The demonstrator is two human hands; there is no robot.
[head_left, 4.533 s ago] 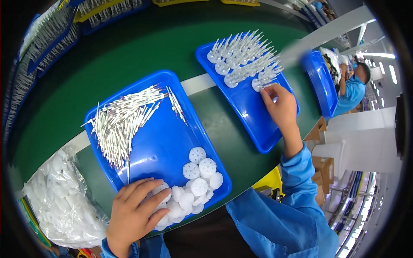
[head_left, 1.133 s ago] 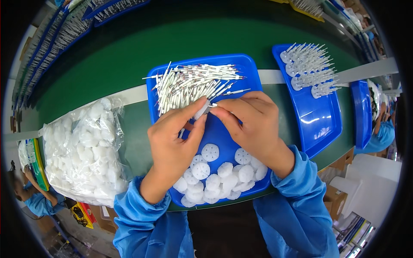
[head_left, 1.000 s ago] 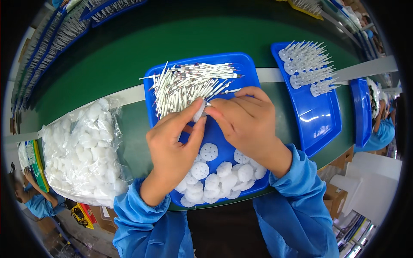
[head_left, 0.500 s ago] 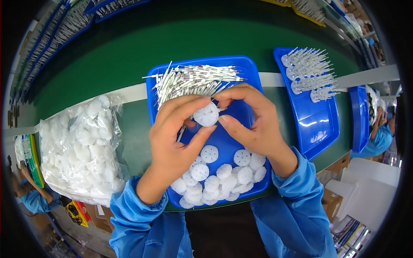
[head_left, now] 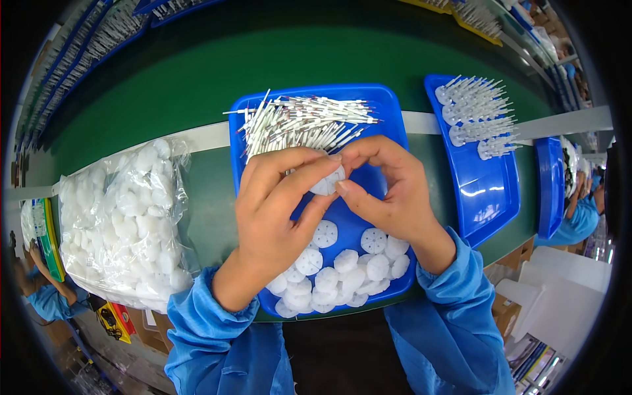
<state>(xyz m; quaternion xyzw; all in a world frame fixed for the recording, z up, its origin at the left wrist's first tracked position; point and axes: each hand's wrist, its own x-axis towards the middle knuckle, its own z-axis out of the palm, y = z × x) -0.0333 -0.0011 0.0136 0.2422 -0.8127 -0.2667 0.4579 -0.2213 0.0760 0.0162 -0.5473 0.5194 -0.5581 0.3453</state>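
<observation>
A white perforated plastic disc (head_left: 328, 182) is pinched by my left hand (head_left: 273, 207), tilted above the blue tray (head_left: 397, 125). My right hand (head_left: 394, 191) is closed at the disc's right edge, thumb and index fingertips touching or nearly touching it. Whatever lies between those right fingertips is hidden. Beyond my hands, a heap of thin white sticks (head_left: 296, 118) with dark reddish tips lies in the far part of the tray. Several loose white discs (head_left: 345, 280) fill its near end, below my wrists.
Left of the tray lies a clear bag of white discs (head_left: 128, 224). To the right, another blue tray (head_left: 487, 204) carries rows of discs with upright sticks (head_left: 477, 112). A pale strip (head_left: 559, 122) crosses the green table (head_left: 316, 52). Co-workers' blue sleeves (head_left: 579, 217) show at both sides.
The disc has tilted and is now more covered by my left fingers. My right fingertips have closed in from beside it to its edge. The view has shifted slightly.
</observation>
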